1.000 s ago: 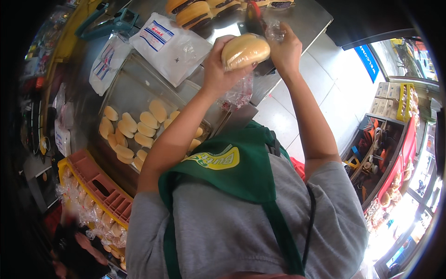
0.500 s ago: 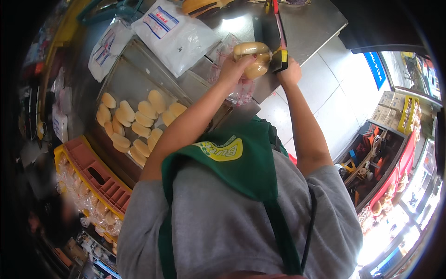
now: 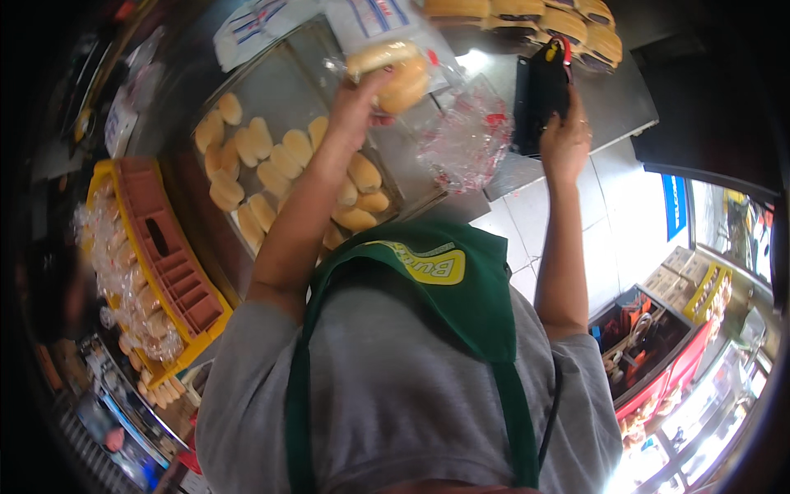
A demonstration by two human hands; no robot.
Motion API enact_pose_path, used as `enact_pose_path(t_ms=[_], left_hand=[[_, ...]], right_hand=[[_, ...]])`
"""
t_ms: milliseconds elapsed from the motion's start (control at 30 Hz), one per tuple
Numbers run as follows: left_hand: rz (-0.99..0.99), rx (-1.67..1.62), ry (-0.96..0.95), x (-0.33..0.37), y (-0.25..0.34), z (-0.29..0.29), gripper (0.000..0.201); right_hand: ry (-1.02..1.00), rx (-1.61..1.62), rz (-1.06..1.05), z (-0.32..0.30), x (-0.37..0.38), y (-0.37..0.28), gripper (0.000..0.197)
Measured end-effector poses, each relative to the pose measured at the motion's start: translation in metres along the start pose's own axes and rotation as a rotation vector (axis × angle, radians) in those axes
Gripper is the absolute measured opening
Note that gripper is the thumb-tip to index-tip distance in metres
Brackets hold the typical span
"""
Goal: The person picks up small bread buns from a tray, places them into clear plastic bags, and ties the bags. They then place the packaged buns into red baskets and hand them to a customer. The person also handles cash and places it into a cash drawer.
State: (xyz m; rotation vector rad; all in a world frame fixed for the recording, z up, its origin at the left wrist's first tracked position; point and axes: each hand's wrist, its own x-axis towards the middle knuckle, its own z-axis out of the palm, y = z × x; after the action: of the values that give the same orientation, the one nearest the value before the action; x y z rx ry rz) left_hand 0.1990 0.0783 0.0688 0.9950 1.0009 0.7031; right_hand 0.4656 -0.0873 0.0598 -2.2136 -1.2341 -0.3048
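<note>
A clear plastic bag of soft bread rolls [image 3: 403, 86] is in my left hand [image 3: 354, 103], whose fingers close round it. It hangs over the right side of the bread tray, in front of a white printed bag. My right hand [image 3: 566, 144] is at the near end of a red-edged handle on a black tabletop device [image 3: 535, 103] with a yellow part. Its index finger lies along the handle, and the palm side is hidden. Between my hands, crumpled clear bags with red print [image 3: 465, 140] lie on the metal worktop.
Several loose rolls lie on a metal tray [image 3: 300, 62] at left. White printed bags [image 3: 370, 20] and dark-filled rolls [image 3: 564, 29] sit at the back. A yellow crate [image 3: 202, 342] holds bagged bread at lower left. The worktop edge [image 3: 634, 130] and tiled floor [image 3: 605, 206] are at right.
My left hand has carried the bagged rolls left and away from the black device. My right hand stays by the handle. The whole view has shifted, showing more of the filled rolls.
</note>
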Motion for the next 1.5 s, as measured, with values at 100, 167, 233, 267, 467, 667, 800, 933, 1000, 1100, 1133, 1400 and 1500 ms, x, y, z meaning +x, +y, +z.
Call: enact_pose_path(t_ms=[100, 167, 233, 267, 467, 667, 800, 933, 1000, 1100, 1133, 1400, 1500], left_hand=[[0.119, 0.058, 0.232, 0.011, 0.018, -0.064, 0.064], [0.248, 0.213, 0.357, 0.011, 0.037, -0.095, 0.068], [0.525, 0.575, 0.591, 0.045, 0.021, -0.158, 0.067], [0.594, 0.767, 0.608, 0.053, 0.013, -0.169, 0.067], [0.431, 0.873, 0.061, -0.001, 0.016, -0.066, 0.036], [0.565, 1.093, -0.604, -0.048, -0.07, 0.057, 0.018], [0.761, 1.237, -0.403, -0.024, -0.087, 0.066, 0.021], [0.628, 1.398, -0.713, -0.036, -0.068, 0.061, 0.02], [0.665, 1.323, -0.594, -0.037, -0.072, 0.044, 0.019], [0.575, 1.28, -0.435, -0.031, -0.083, 0.034, 0.019], [0.534, 1.274, -0.397, -0.024, -0.087, 0.036, 0.019], [0.573, 1.101, -0.308, 0.009, -0.1, 0.046, 0.015], [0.747, 1.328, -0.443, 0.025, -0.117, 0.03, 0.026]], right_hand=[[0.151, -0.15, -0.112, -0.014, 0.001, -0.015, 0.052], [0.209, -0.134, -0.191, -0.024, -0.009, -0.027, 0.044], [0.055, 0.126, -0.377, -0.024, -0.035, -0.039, 0.03], [-0.048, 0.166, -0.407, -0.026, -0.054, -0.053, 0.034], [-0.315, -0.033, -0.261, 0.013, -0.099, -0.06, 0.029], [-0.251, 0.297, -0.19, 0.011, -0.08, -0.07, 0.01], [-0.246, 0.214, -0.273, 0.011, -0.091, -0.065, 0.012], [-0.318, 0.153, -0.25, 0.019, -0.103, -0.071, 0.03], [-0.34, 0.111, -0.276, 0.037, -0.115, -0.055, 0.031], [-0.441, 0.232, -0.204, 0.038, -0.106, -0.061, 0.025], [-0.404, 0.256, -0.233, 0.039, -0.102, -0.064, 0.024], [-0.334, 0.386, -0.075, 0.052, -0.095, -0.088, 0.059], [-0.307, 0.322, -0.146, 0.057, -0.091, -0.088, 0.069]])
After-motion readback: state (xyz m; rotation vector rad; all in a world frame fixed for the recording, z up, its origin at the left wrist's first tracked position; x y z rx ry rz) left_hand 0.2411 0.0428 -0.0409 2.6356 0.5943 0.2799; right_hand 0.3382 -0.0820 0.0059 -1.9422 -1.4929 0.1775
